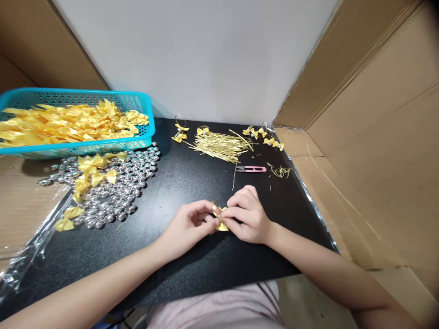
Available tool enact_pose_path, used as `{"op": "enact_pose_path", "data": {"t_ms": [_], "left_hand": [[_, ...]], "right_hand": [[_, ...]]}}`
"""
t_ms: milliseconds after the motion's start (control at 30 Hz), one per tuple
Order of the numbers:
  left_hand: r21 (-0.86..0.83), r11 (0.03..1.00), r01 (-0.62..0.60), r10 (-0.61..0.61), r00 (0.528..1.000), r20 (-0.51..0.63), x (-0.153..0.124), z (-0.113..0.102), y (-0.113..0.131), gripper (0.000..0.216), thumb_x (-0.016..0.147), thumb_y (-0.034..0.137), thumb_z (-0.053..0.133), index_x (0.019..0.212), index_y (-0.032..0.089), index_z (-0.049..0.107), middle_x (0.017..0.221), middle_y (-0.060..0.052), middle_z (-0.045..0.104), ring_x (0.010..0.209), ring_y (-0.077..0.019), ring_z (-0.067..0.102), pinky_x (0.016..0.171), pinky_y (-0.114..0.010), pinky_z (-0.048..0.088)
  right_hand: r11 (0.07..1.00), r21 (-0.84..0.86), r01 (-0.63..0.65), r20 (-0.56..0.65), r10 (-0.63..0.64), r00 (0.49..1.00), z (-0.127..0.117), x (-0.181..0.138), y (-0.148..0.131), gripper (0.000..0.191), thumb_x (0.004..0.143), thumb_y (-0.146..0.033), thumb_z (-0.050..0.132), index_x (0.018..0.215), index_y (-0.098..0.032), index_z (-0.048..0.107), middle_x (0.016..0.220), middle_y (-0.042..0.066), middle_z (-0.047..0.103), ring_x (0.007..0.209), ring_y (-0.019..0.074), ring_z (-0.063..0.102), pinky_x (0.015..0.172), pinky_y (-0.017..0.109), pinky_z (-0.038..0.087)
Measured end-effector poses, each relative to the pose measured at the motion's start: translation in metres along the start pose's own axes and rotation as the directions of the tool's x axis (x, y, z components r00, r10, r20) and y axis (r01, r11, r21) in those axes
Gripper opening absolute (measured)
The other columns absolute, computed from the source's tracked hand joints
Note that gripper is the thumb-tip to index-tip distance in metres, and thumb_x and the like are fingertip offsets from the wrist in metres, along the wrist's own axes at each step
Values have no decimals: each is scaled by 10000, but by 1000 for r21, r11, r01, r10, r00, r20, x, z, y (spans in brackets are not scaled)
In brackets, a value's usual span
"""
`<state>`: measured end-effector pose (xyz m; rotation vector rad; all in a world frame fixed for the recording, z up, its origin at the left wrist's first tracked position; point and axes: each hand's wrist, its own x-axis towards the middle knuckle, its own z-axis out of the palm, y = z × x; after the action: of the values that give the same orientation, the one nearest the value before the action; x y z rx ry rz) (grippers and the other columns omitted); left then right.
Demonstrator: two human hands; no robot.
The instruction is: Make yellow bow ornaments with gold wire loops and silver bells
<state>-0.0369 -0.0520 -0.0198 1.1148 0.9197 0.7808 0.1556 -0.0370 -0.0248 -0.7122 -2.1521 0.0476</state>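
Between my two hands, close above the black tabletop, is a yellow ribbon bow (222, 225), partly covered by fingers. My left hand (190, 225) pinches its left side with thumb and fingertips. From the other side, my right hand (248, 214) has its fingers closed at the bow's middle. A small gold-coloured bit shows above the bow by the left fingertips; its exact form is too small to tell. Beyond the hands lie pink-handled thread snips (255, 169) and a heap of gold twist ties (221, 146).
A turquoise basket (151, 116) full of yellow bows (68, 123) stands at the left. Silver beads (113, 201) spread before it, with several bows on top. Bows with gold ties (180, 132) lie at the back; tie scraps (281, 172) lie right. Cardboard walls (370, 91) flank the table.
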Motion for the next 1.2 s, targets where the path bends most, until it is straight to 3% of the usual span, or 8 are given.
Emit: {"op": "enact_pose_path", "data": {"t_ms": [267,467,667,1000,1200], "left_hand": [[-105,991,87,-85,996,23,2,-2,2,332,699,331,824,906,152,637,778,6,650,650,-107,608,585,-213,542],[-124,984,124,-119,992,46,3,-3,2,351,680,364,841,886,164,638,740,14,642,639,-113,603,564,-214,546],[-40,999,36,-34,998,60,2,-3,-1,309,705,366,820,849,156,645,662,13,626,593,-109,563,527,-198,506],[301,945,-124,126,992,12,-2,-2,1,121,774,264,714,791,148,685,676,-11,653,618,-125,566,554,-202,452],[182,980,-85,81,996,29,0,-3,-1,161,766,272,729,846,143,674,668,0,640,617,-123,575,546,-198,476]], "right_hand": [[997,12,82,-29,-82,996,1,-1,2,132,875,-163,619,767,-200,685,718,-6,627,744,147,529,776,367,348],[989,-56,140,64,-137,989,1,-6,4,107,876,-194,627,861,-246,719,745,-15,633,784,156,526,821,381,322],[970,-103,219,100,-209,973,1,-7,5,111,884,-198,615,846,-243,709,758,-20,657,763,148,520,858,383,316],[950,-56,306,53,-303,952,0,-3,5,128,884,-123,569,855,-169,684,810,9,709,809,148,550,854,369,361],[965,-57,255,54,-252,966,0,-2,5,119,882,-136,580,851,-187,683,798,1,700,804,149,556,849,364,361]]}}
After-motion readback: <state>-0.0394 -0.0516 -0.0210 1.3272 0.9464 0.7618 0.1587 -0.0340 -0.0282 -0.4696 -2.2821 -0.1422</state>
